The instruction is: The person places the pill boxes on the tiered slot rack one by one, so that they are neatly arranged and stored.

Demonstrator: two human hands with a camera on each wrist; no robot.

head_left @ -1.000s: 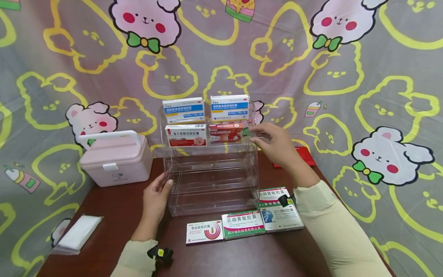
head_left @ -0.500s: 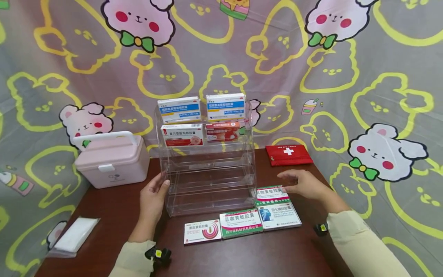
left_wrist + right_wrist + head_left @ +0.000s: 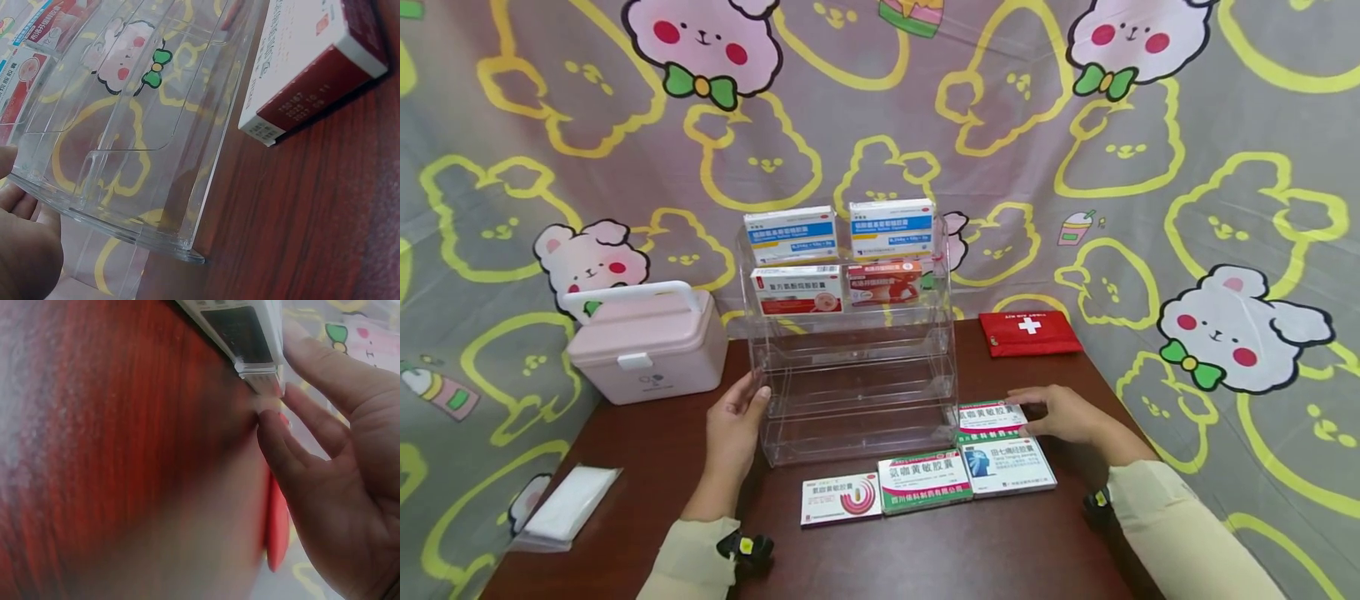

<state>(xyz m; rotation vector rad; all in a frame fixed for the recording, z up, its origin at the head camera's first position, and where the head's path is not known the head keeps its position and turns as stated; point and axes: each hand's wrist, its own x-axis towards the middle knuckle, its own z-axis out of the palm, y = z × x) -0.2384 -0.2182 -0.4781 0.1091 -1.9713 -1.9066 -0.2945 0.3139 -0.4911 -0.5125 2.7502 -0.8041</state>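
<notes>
My left hand (image 3: 733, 425) grips the left edge of a clear plastic display rack (image 3: 857, 387), its thumb in front. The left wrist view shows those fingers round the rack's side wall (image 3: 119, 228). At the rack's lower right, my right hand (image 3: 1063, 417) has its thumb and fingers about the right end of a green-and-white capsule box (image 3: 988, 422) lying on the table. A white capsule box with a blue picture (image 3: 1009, 468) lies in front of that one and hides part of the grasp in the right wrist view. Four medicine boxes (image 3: 797, 290) stand in the two upper tiers.
A second green-and-white box (image 3: 925, 483) and a white box with pink rings (image 3: 841, 501) lie before the rack. A pink handled case (image 3: 651, 346) stands left, a red first-aid pouch (image 3: 1030, 333) back right. A white plastic-wrapped packet (image 3: 572, 504) lies front left.
My right hand has come down from beside the upper tiers to the capsule box at the rack's lower right. My left hand keeps its hold on the rack.
</notes>
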